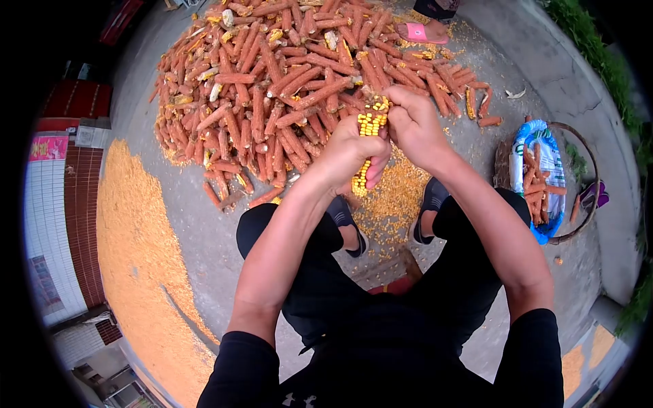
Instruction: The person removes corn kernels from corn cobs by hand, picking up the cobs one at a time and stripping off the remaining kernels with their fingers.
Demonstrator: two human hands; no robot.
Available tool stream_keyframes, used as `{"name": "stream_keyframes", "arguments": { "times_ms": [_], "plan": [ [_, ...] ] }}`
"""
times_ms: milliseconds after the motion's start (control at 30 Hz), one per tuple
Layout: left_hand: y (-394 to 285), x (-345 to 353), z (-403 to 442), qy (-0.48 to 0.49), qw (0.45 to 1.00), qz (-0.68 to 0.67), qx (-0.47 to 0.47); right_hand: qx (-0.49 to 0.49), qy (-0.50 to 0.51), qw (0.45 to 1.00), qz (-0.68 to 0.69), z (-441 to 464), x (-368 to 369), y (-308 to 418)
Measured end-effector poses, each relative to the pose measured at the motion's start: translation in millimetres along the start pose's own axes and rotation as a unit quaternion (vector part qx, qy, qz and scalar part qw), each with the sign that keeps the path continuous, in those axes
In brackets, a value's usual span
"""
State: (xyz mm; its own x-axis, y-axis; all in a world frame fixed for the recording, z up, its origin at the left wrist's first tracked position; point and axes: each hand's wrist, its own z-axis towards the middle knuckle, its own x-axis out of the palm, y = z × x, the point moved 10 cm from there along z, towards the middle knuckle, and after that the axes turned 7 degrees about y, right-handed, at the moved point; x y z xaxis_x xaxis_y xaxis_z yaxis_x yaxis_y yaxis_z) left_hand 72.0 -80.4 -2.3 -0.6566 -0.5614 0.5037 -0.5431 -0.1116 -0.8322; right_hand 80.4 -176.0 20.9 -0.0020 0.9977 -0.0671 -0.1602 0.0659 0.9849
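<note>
An ear of corn (372,124) with rows of yellow kernels stands nearly upright between my hands, its upper end partly stripped. My left hand (350,155) is wrapped round its middle, and the lower end shows beneath the thumb. Against the upper right side of the ear, my right hand (413,128) is closed, with the thumb near the top; its curled fingers are partly hidden. Loose kernels (391,197) lie on the ground below, between my shoes. Just beyond my hands rises a big pile of reddish bare cobs (272,88).
A basket (554,211) lined with a blue and white bag stands to the right, holding several cobs. A wide spread of kernels (136,251) covers the ground at left. Another person's foot in a pink sandal (425,32) is at the pile's far edge.
</note>
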Motion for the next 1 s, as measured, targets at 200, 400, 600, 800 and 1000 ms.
{"name": "stream_keyframes", "arguments": {
  "times_ms": [200, 400, 600, 800, 1000],
  "plan": [
    [-10, -11, -1, -0.059, 0.993, 0.096, 0.02, 0.027, 0.033, 0.999, -0.008, 4, 7, 10],
    [-6, -10, -2, -0.011, 0.996, 0.092, 0.013, -0.054, 0.009, 0.983, -0.176, 8, 6, 23],
    [7, -12, -1, -0.004, 0.998, 0.059, -0.017, -0.038, -0.01, 0.97, -0.238, 4, 9, 33],
    [14, -14, -1, -0.021, 0.997, 0.068, -0.036, -0.041, -0.028, 0.973, -0.224, 2, 7, 17],
    [8, -7, 0, 0.02, 0.999, -0.037, -0.004, 0.117, 0.049, 0.979, 0.157, 2, 10, -23]
  ]
}}
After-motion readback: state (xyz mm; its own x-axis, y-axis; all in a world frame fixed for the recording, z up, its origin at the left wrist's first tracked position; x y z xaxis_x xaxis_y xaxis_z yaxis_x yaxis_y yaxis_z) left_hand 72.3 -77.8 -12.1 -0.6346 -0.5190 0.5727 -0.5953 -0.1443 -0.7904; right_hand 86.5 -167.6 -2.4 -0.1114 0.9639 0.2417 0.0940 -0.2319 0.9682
